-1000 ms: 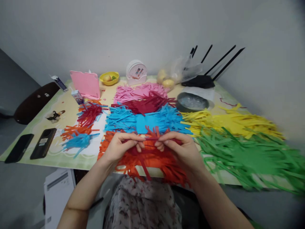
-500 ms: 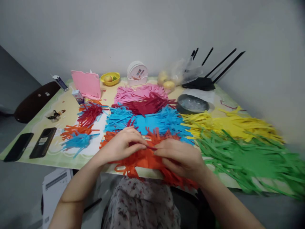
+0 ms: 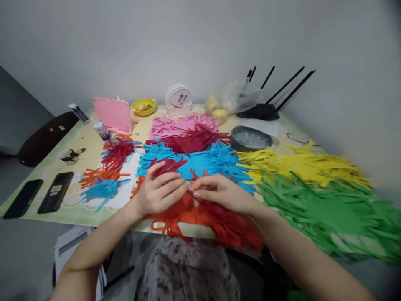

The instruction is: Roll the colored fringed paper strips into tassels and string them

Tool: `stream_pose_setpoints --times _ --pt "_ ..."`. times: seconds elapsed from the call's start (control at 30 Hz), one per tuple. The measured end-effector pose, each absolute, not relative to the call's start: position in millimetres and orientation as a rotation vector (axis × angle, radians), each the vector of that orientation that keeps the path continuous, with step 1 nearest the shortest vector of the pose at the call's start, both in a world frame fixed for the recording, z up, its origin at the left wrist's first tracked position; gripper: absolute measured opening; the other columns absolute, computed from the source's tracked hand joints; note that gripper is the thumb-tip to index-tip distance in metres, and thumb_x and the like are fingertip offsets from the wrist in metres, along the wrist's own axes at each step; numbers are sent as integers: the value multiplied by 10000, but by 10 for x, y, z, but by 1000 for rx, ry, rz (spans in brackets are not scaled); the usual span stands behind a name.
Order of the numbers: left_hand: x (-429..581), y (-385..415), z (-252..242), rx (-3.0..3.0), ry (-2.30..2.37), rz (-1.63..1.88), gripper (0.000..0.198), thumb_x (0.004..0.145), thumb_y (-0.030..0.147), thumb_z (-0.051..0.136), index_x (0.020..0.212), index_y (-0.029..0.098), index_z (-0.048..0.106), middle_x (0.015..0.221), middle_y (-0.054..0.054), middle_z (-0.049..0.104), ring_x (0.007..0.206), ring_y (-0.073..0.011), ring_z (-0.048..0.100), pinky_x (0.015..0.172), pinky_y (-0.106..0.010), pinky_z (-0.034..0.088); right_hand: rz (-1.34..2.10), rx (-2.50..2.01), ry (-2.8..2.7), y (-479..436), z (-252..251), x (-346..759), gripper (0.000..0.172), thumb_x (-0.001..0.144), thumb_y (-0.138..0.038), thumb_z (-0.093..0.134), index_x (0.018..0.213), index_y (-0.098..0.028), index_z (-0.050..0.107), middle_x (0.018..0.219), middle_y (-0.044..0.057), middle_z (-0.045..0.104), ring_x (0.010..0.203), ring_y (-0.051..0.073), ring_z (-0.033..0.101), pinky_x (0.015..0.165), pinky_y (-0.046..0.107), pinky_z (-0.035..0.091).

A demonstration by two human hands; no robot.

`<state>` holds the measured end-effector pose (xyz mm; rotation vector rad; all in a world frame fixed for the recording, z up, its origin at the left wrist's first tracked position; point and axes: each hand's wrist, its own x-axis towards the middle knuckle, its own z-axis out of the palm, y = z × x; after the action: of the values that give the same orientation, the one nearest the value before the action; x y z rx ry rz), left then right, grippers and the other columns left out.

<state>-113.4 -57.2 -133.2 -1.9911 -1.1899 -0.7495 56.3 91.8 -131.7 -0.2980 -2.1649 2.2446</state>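
Note:
Both hands meet over the orange fringed tissue paper (image 3: pixel 184 210) at the table's near edge. My left hand (image 3: pixel 161 191) is curled round a dark red fringed paper strip (image 3: pixel 171 166), whose loose ends spread out above the fingers. Thumb and fingertips of my right hand (image 3: pixel 223 192) pinch the same strip at its narrow middle, with more dark red fringe hanging under that palm. Just beyond the hands lies blue fringed paper (image 3: pixel 194 164), then a dark red fringed sheet (image 3: pixel 191 143) and pink fringed paper (image 3: pixel 184 124). My fingers partly hide the held strip.
Yellow (image 3: pixel 300 166) and green fringed paper (image 3: pixel 332 213) cover the right side. Finished-looking tassels (image 3: pixel 105 189) lie left, near two phones (image 3: pixel 56 192). A dark bowl (image 3: pixel 251 139), a router (image 3: pixel 260 112), a yellow fruit dish (image 3: pixel 144 107) and a pink tablet case (image 3: pixel 113 115) stand behind.
My left hand has turned, its fingers now more upright, with red fringe showing above them. My right hand has shifted slightly left and still pinches the strip. The view tilted slightly.

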Motion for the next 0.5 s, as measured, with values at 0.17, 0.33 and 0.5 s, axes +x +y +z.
stream_pose_setpoints --times 0.17,0.33,0.5 --pt "-1171 -551 -1496 -1865 -1410 -1012 189 905 136 598 1012 260 692 938 14 789 1027 -172 679 1095 -467 349 2238 -363 -1976 774 -1348 503 339 743 -464 775 909 -175 713 678 19 723 637 137 659 658 264 519" --pt "-998 -389 -1595 -1627 -1825 -1858 101 885 243 645 879 240 746 876 -39 778 944 -199 698 932 -407 492 2032 -220 -1842 771 -1379 375 251 790 -399 746 933 -193 726 724 21 742 682 153 689 690 286 539" --pt "-909 -226 -1528 -1478 -2106 -2391 147 862 256 652 927 211 776 1089 -79 758 1039 -209 698 949 -353 523 1754 -243 -1860 874 -1435 217 194 832 -366 707 926 -198 686 800 23 741 757 164 704 762 303 543"
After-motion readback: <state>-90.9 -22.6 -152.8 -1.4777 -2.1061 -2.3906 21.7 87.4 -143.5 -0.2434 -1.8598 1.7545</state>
